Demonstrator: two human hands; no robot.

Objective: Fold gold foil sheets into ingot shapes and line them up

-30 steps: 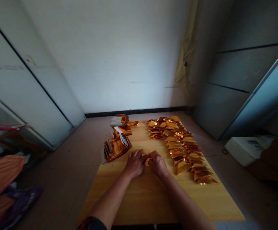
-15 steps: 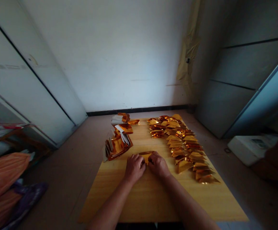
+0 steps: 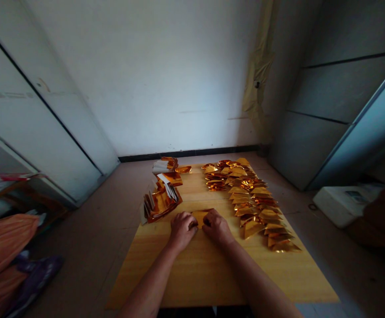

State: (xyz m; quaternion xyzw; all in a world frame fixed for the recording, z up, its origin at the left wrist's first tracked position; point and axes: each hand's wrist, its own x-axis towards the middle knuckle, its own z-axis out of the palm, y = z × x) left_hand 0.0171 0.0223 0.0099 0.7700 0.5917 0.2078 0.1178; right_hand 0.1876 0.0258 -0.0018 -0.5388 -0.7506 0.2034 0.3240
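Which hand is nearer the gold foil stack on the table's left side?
Left. The left hand is just behind and right of the gold foil stack, not touching it. The right hand is farther right, across the folded gold foil piece.

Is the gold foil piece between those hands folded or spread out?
Folded, it seems: the gold foil piece lies compact and angular between the left hand and right hand.

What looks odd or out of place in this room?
A crumpled yellowish strip hangs down the wall beyond the wooden table, looking loose and peeling. The folded gold foil pieces on the table lie in orderly rows.
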